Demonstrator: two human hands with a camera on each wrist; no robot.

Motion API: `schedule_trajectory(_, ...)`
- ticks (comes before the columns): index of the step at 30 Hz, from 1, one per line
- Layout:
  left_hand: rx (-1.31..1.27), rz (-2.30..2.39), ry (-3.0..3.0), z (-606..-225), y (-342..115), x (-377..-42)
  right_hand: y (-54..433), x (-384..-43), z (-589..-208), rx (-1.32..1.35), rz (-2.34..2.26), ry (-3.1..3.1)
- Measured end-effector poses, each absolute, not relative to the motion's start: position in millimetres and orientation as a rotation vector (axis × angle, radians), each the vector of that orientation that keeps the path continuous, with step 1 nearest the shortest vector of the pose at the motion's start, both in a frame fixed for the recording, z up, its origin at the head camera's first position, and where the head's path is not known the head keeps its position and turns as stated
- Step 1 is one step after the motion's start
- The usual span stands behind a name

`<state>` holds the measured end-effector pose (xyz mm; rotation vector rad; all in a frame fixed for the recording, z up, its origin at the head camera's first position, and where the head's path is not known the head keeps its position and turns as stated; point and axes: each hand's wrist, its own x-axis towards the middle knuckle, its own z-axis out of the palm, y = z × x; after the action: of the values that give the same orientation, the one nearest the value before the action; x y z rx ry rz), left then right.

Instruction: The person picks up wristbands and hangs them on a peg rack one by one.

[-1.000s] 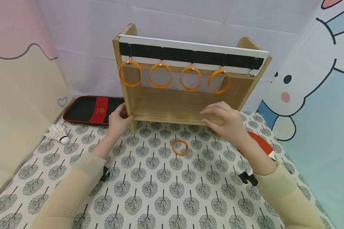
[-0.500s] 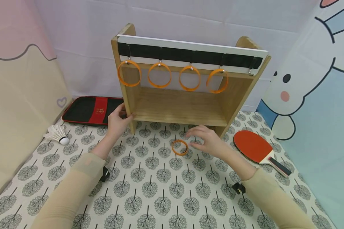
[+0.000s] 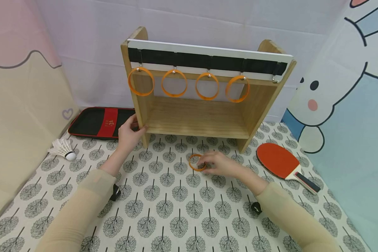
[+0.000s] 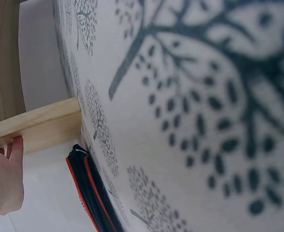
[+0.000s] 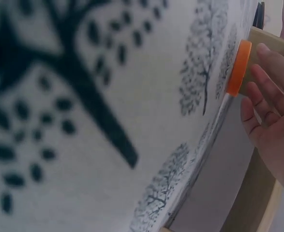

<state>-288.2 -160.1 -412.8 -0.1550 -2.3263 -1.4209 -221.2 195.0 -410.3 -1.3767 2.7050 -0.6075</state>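
In the head view, my left hand (image 3: 129, 134) grips the left side panel of a wooden shelf (image 3: 195, 117), thumb at the front and fingers round the outer side. The left wrist view shows those fingers (image 4: 17, 151) against the wood. My right hand (image 3: 220, 164) is low over the cloth, at the right edge of a loose orange ring (image 3: 193, 169). In the right wrist view its fingers are bent loosely beside the orange ring (image 5: 239, 67), with no grip seen. Several orange rings (image 3: 174, 96) hang on hooks along the shelf's front; the rightmost hook (image 3: 275, 79) carries none.
A red table tennis bat (image 3: 278, 160) lies on the right of the tree-print cloth (image 3: 179, 210). On the left are a shuttlecock (image 3: 62, 148) and a black and red case (image 3: 92, 120), partly behind the shelf. Printed fabric walls stand behind and at both sides.
My right hand has come down and left from before the shelf's right part to the loose ring, uncovering the bat. The left hand keeps its hold on the panel.
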Motion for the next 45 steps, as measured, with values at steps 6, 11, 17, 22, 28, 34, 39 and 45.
schedule_trajectory(6, -0.149, -1.425, -2.326, -412.5, -159.5, -286.6, 199.9, -227.9, -417.4, -1.332, -0.608, 2.682)
schedule_trajectory(11, -0.149, -1.433, -2.327, -411.6, -159.1, -285.8, 201.5, -235.3, -422.7, -1.332, -0.612, 2.628)
schedule_trajectory(17, -0.140, -1.432, -2.336, -410.3, -159.1, -286.2, 197.0, -238.6, -424.1, -1.317, -0.644, 2.587)
schedule_trajectory(22, -0.139, -1.433, -2.341, -411.5, -159.6, -286.5, 194.8, -238.5, -423.9, -1.313, -0.637, 2.596)
schedule_trajectory(28, -0.137, -1.440, -2.342, -411.9, -159.4, -286.0, 197.8, -236.5, -416.4, -1.314, -0.679, 2.595)
schedule_trajectory(34, -0.126, -1.437, -2.345, -410.1, -159.0, -284.7, 202.6, -234.3, -408.3, -1.315, -0.693, 2.618)
schedule_trajectory(39, -0.128, -1.439, -2.350, -409.5, -158.4, -284.1, 204.3, -230.4, -401.1, -1.223, -0.728, 2.615)
schedule_trajectory(45, -0.140, -1.443, -2.344, -409.9, -158.9, -284.5, 205.5, -220.9, -383.1, -1.210, -0.721, 2.627)
